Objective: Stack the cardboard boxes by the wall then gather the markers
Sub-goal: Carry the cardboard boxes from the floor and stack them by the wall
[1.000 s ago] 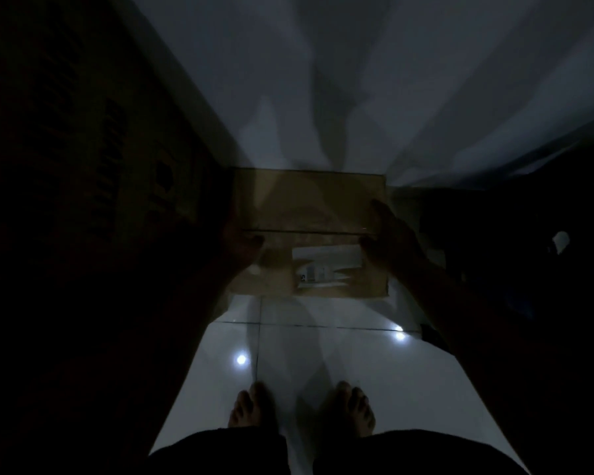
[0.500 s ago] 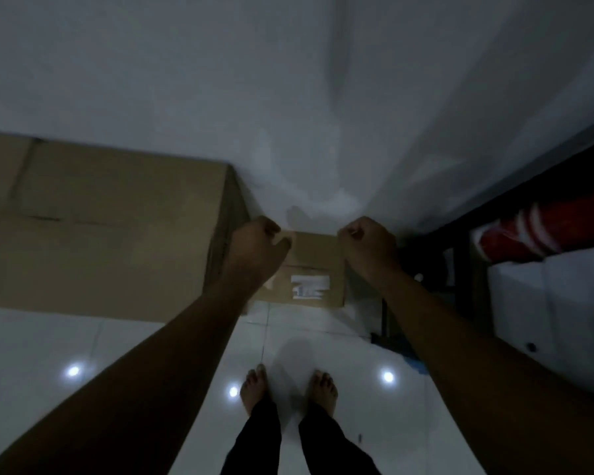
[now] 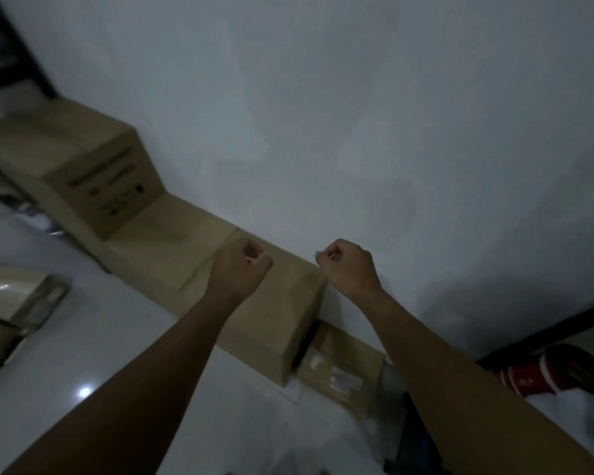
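Two bare arms reach out — left hand (image 3: pixel 241 265) and right hand (image 3: pixel 348 265) both curled into empty fists — above a long cardboard box (image 3: pixel 220 269) lying against the white wall (image 3: pixel 357 114); a smaller labelled box (image 3: pixel 340 368) sits beside it.

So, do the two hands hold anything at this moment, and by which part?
Nothing is held. The left hand and the right hand have curled fingers and hover above the long cardboard box by the wall.

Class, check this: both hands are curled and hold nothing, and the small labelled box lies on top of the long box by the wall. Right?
Not quite. The head view shows the small labelled box on the floor beside the long box, not on top. Both the left hand and right hand are curled, empty.
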